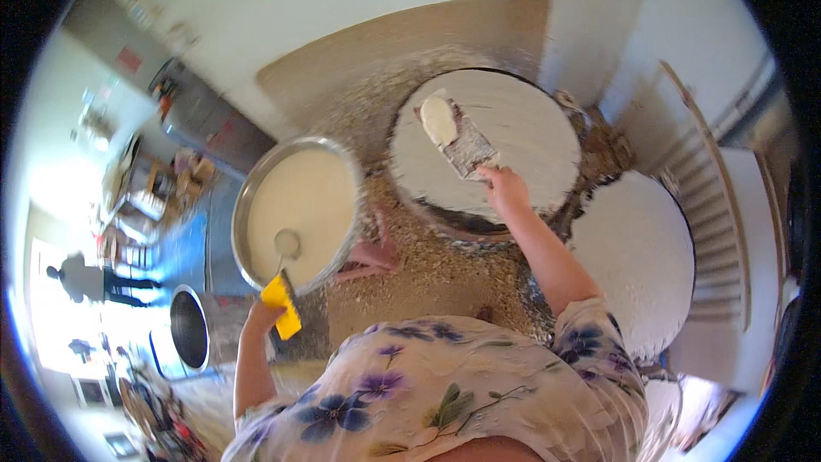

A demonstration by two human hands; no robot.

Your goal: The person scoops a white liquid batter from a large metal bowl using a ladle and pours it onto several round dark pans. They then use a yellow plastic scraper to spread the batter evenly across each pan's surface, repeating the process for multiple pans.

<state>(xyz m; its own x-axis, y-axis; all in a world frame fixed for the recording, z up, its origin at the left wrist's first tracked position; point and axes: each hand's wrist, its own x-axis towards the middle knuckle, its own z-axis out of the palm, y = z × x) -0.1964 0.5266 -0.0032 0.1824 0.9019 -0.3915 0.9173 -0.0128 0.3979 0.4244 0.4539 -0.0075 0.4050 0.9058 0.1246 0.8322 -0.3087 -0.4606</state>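
Observation:
My right hand (507,189) grips a batter-caked flat spreader (471,146); a pale lump of batter (439,120) sits at its far end. It is over a round griddle (481,228) whose top is coated with a thin layer of white batter (532,122). In my left hand (262,316) is a yellow scraper (282,308), beside the near rim of a metal pot (238,231) full of cream-coloured batter (308,192). A ladle (287,244) rests in that batter, its thin handle running up towards my left hand; whether my fingers also hold it is hidden.
Right of me lies a second white-coated round surface (635,263), near a slatted wooden rack (712,205). Brown crumbs (442,282) cover the surface before me. A brown board (410,45) lines the wall behind the griddle. An open metal drum (190,327) stands left; a person (83,279) is farther off.

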